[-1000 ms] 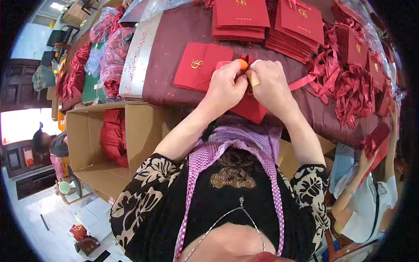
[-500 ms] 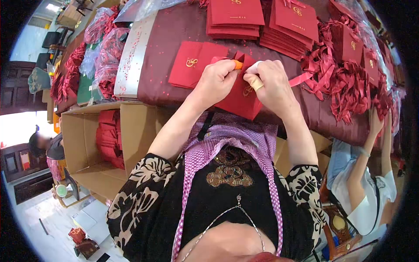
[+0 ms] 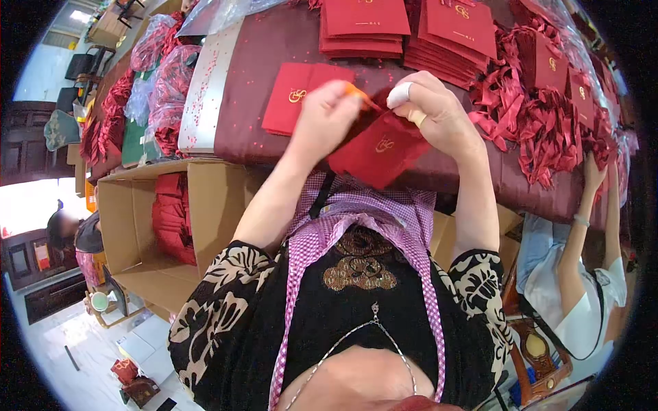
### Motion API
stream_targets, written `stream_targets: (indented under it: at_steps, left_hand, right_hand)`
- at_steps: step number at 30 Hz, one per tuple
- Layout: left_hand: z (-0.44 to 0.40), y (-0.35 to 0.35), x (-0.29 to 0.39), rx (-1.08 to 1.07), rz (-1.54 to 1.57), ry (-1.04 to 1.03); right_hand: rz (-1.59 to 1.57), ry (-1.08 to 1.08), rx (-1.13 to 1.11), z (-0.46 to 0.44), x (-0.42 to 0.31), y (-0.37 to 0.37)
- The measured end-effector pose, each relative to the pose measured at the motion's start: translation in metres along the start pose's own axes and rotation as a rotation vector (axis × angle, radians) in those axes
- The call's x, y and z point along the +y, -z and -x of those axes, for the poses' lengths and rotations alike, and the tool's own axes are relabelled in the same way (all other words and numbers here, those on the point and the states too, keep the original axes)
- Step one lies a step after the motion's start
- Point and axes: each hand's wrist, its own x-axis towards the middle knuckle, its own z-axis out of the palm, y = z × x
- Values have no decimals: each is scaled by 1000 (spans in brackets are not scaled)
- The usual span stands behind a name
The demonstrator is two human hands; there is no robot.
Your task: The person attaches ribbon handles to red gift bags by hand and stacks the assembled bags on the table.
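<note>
A red paper gift bag point(image 3: 380, 147) with gold lettering hangs tilted in front of me at the table's near edge. My right hand point(image 3: 439, 113), with a white cover and a yellow one on its fingers, is closed on the bag's upper right edge. Up and to the left is my left hand point(image 3: 327, 118), blurred, with an orange finger cover and its fingers pinched. A thin red strand, apparently ribbon point(image 3: 371, 103), stretches between its fingertips and the bag's top. Behind my left hand lie flat red bags point(image 3: 281, 103) on the dark red tablecloth.
Stacks of red bags point(image 3: 456, 41) stand at the back, with heaped red ribbons point(image 3: 548, 144) at right. An open cardboard box point(image 3: 216, 205) with red bags is at left. Plastic-wrapped red bundles point(image 3: 175, 82) lie beyond. Another person point(image 3: 569, 288) works at right.
My left hand has moved left, away from the bag's top. The bag has tilted, and the ribbon end that trailed right of my right hand no longer shows there.
</note>
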Motion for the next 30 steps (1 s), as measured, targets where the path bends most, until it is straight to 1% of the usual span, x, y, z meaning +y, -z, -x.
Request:
stream_targets:
  at_steps: [1, 2, 3, 5, 7, 8, 10, 11, 13, 14, 16, 17, 19, 20, 21, 22, 24, 25, 26, 27, 28, 30]
  left_hand:
    - [-6, 12, -8, 65, 85, 18]
    - [-13, 26, -13, 87, 302, 53]
    - [-19, 32, -13, 138, 451, 24]
    - [-23, 41, -18, 140, 442, 66]
    - [-22, 31, -6, 257, 14, -42]
    - [-21, 32, -12, 305, -265, -143]
    - [-5, 26, 6, 315, -541, -253]
    - [-6, 30, 1, 237, -676, -474]
    - [4, 26, 10, -4, -778, -502]
    - [9, 20, 11, -62, -757, -440]
    - [11, 17, -1, -131, -779, -388]
    - [11, 16, -5, -126, -797, -372]
    - [8, 16, -6, -136, -779, -305]
    - [6, 17, -8, -97, -759, -331]
    - [6, 18, -8, -93, -764, -301]
    - [6, 20, -8, -90, -769, -274]
    - [7, 18, -5, -88, -769, -246]
    - [8, 18, -2, -95, -743, -139]
    - [8, 17, -2, -103, -718, -32]
    - [7, 17, -3, -104, -726, -31]
    - [6, 15, -1, -110, -722, -33]
    - [5, 12, 5, -139, -655, 157]
  right_hand:
    - [2, -25, -28, 3, 1, 2]
    - [2, -30, -28, 6, 3, 2]
    - [-30, -59, -23, 8, 6, 2]
    - [-66, -88, -19, 8, 6, 3]
    - [-43, -207, -5, 7, 3, 4]
    - [-43, -209, -3, 7, 3, 3]
    - [-23, -319, -47, 7, 3, 3]
    - [-24, -322, -49, 7, 8, 2]
    - [42, -159, -43, 7, 21, -3]
    - [40, -156, -45, 6, 23, -5]
    - [37, -194, -81, 6, 24, -6]
    - [39, -201, -78, 6, 24, -7]
    - [-226, -407, 25, 8, 21, -8]
    - [-177, -400, 83, 14, 31, -2]
    - [-126, -391, 142, 21, 41, 6]
    - [-64, -477, 212, 27, 35, 17]
    - [59, -557, 237, 49, 38, 36]
    - [165, -722, 191, 58, 33, 43]
    - [311, -800, 85, 66, 32, 45]
    - [457, -874, -23, 72, 29, 47]
    - [481, -947, -73, 75, 21, 44]
    - [660, -971, -84, 86, 19, 25]
